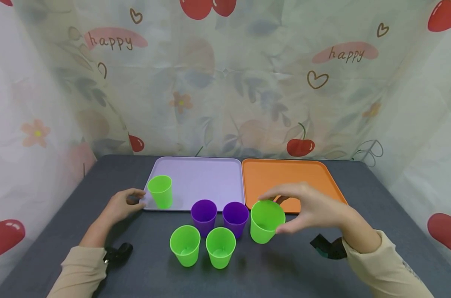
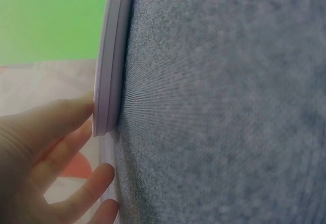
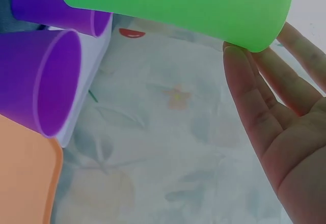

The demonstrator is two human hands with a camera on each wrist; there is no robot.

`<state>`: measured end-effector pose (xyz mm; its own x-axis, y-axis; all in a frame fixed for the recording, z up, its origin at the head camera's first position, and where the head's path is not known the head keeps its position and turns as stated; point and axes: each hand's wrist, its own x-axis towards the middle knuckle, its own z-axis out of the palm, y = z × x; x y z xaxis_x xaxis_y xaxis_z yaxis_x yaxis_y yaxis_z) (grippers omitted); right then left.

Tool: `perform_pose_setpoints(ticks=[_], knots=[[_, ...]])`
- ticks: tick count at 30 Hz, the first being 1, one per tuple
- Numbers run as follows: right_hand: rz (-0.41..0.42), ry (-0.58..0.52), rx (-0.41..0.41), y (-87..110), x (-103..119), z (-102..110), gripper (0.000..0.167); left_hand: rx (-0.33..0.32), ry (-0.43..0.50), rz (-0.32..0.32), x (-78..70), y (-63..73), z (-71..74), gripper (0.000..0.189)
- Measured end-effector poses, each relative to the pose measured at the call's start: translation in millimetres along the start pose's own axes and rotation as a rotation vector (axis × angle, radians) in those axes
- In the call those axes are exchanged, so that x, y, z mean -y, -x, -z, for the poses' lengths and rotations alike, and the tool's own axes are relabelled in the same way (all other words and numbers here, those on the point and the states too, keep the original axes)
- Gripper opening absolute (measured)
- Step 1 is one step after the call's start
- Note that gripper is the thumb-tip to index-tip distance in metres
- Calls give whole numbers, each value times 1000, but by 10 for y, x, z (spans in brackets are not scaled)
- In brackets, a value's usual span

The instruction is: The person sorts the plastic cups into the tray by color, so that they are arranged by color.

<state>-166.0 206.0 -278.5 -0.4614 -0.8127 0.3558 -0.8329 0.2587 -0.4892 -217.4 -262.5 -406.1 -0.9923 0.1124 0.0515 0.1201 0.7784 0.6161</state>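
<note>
My right hand (image 1: 314,207) grips a green cup (image 1: 263,227) at its rim, thumb on the near side and fingers on the far side. The fingertips (image 3: 235,61) show against the rim in the right wrist view. Two purple cups (image 1: 204,218) (image 1: 235,219) stand just left of it, with two more green cups (image 1: 185,246) (image 1: 220,248) in front of them. At the lower left corner of the lilac tray (image 1: 203,178), my left hand (image 1: 119,207) touches the edge, its fingers loosely spread. Another green cup (image 1: 162,192) stands upright on that tray, near the left hand.
An orange tray (image 1: 285,171) lies against the lilac one, behind the right hand. Both trays sit at the back of the dark grey table (image 1: 154,277). A patterned curtain (image 1: 225,91) hangs behind and along both sides.
</note>
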Motion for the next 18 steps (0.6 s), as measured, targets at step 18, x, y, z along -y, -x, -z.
perform_pose_setpoints(ticks=[18], knots=[[-6,82,-68,-118,-49,215,57,14,-1,26,-12,-5,4,38]])
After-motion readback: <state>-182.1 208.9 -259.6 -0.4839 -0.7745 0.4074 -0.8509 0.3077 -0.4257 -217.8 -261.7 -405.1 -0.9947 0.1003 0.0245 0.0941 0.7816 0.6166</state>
